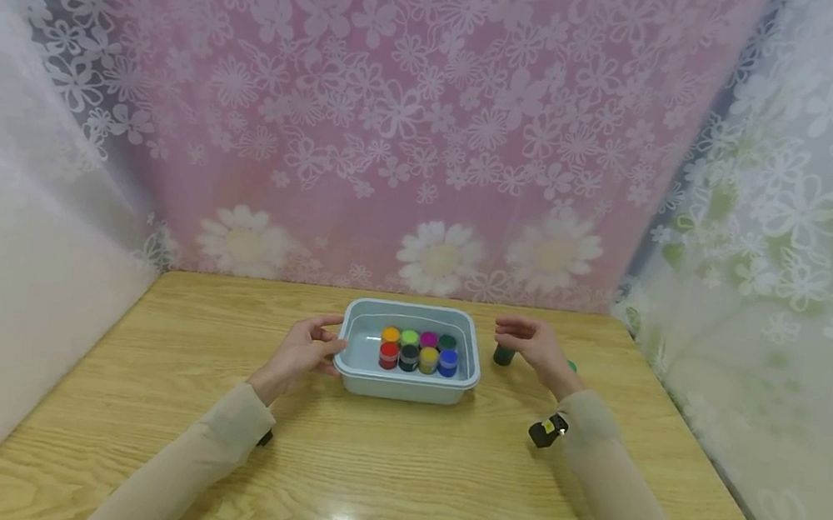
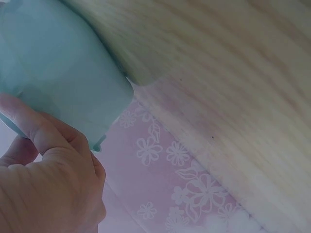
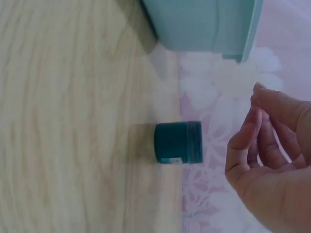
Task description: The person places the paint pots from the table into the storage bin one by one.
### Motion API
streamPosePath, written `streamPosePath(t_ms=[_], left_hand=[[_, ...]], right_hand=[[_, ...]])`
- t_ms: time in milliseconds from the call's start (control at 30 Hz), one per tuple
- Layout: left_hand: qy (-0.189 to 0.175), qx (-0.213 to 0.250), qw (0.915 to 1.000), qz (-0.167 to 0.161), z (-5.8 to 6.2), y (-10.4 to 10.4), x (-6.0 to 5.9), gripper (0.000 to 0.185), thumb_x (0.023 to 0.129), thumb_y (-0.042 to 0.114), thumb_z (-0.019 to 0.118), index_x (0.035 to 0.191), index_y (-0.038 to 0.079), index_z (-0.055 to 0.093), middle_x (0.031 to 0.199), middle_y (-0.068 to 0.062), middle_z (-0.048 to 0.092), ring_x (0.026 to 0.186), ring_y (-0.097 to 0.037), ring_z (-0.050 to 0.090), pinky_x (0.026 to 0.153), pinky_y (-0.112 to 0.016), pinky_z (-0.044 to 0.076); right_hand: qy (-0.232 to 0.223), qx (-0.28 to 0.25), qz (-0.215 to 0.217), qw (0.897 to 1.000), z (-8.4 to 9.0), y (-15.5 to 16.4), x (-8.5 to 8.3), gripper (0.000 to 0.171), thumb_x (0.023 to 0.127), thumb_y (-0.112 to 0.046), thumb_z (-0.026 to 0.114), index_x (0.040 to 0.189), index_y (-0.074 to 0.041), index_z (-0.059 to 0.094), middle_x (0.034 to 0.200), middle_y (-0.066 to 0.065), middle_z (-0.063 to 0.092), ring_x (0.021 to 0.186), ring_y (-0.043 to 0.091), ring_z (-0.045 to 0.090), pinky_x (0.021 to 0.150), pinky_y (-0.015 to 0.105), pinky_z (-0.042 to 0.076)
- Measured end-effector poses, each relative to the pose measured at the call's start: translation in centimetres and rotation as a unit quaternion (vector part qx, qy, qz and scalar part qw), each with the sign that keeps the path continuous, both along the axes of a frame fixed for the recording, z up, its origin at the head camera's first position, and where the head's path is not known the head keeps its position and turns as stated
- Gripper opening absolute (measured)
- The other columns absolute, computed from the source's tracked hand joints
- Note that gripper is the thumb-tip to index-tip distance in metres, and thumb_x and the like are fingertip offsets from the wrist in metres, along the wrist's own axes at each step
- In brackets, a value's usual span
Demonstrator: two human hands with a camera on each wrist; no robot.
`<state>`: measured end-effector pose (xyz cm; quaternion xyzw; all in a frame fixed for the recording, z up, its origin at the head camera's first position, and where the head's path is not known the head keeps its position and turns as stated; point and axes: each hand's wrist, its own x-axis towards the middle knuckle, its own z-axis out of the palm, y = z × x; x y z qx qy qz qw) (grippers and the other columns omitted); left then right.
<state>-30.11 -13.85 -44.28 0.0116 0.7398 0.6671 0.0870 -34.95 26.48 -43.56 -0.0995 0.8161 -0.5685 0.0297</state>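
Note:
A pale blue plastic tub (image 1: 404, 389) stands on the table with several small paint jars (image 1: 409, 358) along its right side, among them red, orange, purple and blue ones. My left hand (image 1: 306, 348) grips the tub's left rim, thumb on top and fingers beneath; the left wrist view shows the hand (image 2: 53, 170) at the tub's wall (image 2: 63, 63). Just right of the tub, a dark green paint jar (image 3: 177, 142) stands upright on the table. Over it hovers my right hand (image 3: 272, 141), fingers bent and thumb near the fingertips, holding nothing and apart from the jar.
A small green object (image 1: 572, 365) lies partly hidden behind the right wrist. The wooden table (image 1: 396, 467) ends at a pink floral curtain (image 1: 395, 166) at the back, with pale curtains (image 1: 802, 247) along both sides.

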Motion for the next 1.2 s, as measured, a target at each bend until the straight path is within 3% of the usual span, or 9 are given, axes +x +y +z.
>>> streamPosePath(t_ms=[167, 300, 467, 633, 900, 1033, 1200], left_hand=[[0.003, 0.003, 1.0, -0.002, -0.2, 0.0, -0.1, 0.054, 0.094, 0.007, 0.065, 0.144, 0.007, 0.046, 0.102, -0.013, 0.053, 0.071, -0.02, 0.065, 0.073, -0.05, 0.062], [0.003, 0.009, 0.9999, -0.005, -0.1, -0.1, -0.2, 0.055, 0.094, 0.005, 0.064, 0.145, 0.006, 0.044, 0.1, -0.012, 0.053, 0.069, -0.019, 0.065, 0.073, -0.051, 0.061], [0.005, 0.006, 1.0, -0.002, 0.0, 0.0, -0.1, 0.053, 0.094, 0.004, 0.063, 0.144, 0.006, 0.046, 0.101, -0.013, 0.053, 0.07, -0.019, 0.066, 0.07, -0.047, 0.063], [0.005, 0.003, 1.0, 0.0, -0.2, 0.0, -0.2, 0.053, 0.094, 0.005, 0.064, 0.144, 0.007, 0.046, 0.101, -0.013, 0.053, 0.071, -0.019, 0.066, 0.067, -0.042, 0.063], [0.004, 0.005, 1.0, -0.001, 0.1, -0.1, -0.4, 0.053, 0.094, 0.006, 0.065, 0.143, 0.006, 0.047, 0.101, -0.012, 0.053, 0.07, -0.019, 0.065, 0.068, -0.043, 0.063], [0.003, 0.006, 1.0, 0.001, 0.3, -0.1, -0.3, 0.053, 0.094, 0.005, 0.065, 0.143, 0.006, 0.047, 0.1, -0.012, 0.054, 0.069, -0.019, 0.065, 0.068, -0.044, 0.063], [-0.003, 0.004, 1.0, 0.003, 0.4, 0.0, -0.2, 0.053, 0.094, 0.003, 0.064, 0.144, 0.003, 0.046, 0.099, -0.012, 0.053, 0.068, -0.019, 0.064, 0.076, -0.054, 0.061]], right_hand=[[0.004, 0.027, -0.004, 1.0, -0.5, 0.7, 0.1, 0.043, 0.095, -0.008, 0.064, 0.136, 0.003, 0.054, 0.134, 0.025, 0.055, 0.12, 0.032, 0.054, 0.103, 0.042, 0.048], [-0.006, 0.044, 0.003, 0.999, -0.6, 0.9, 0.0, 0.046, 0.094, -0.007, 0.064, 0.137, 0.003, 0.052, 0.143, 0.026, 0.048, 0.13, 0.041, 0.044, 0.108, 0.05, 0.043], [-0.02, 0.082, -0.005, 0.996, -1.0, 1.0, -0.4, 0.049, 0.093, -0.007, 0.066, 0.139, 0.0, 0.053, 0.145, 0.022, 0.049, 0.137, 0.042, 0.038, 0.11, 0.056, 0.04], [-0.026, 0.099, -0.005, 0.995, -1.7, 1.2, -0.7, 0.049, 0.092, -0.01, 0.068, 0.139, -0.002, 0.053, 0.145, 0.02, 0.05, 0.136, 0.039, 0.041, 0.104, 0.048, 0.047], [-0.031, 0.094, -0.015, 0.995, -2.7, 1.1, -1.5, 0.052, 0.089, -0.005, 0.071, 0.137, 0.004, 0.053, 0.133, 0.027, 0.057, 0.119, 0.038, 0.057, 0.091, 0.029, 0.054], [-0.037, 0.103, -0.025, 0.994, -2.9, 0.9, -1.7, 0.053, 0.089, -0.005, 0.071, 0.138, 0.002, 0.052, 0.133, 0.027, 0.057, 0.12, 0.038, 0.055, 0.094, 0.034, 0.054], [-0.049, 0.111, -0.024, 0.992, -2.7, 0.6, -1.5, 0.054, 0.088, -0.011, 0.073, 0.138, 0.0, 0.054, 0.136, 0.024, 0.056, 0.124, 0.039, 0.054, 0.1, 0.041, 0.052]])
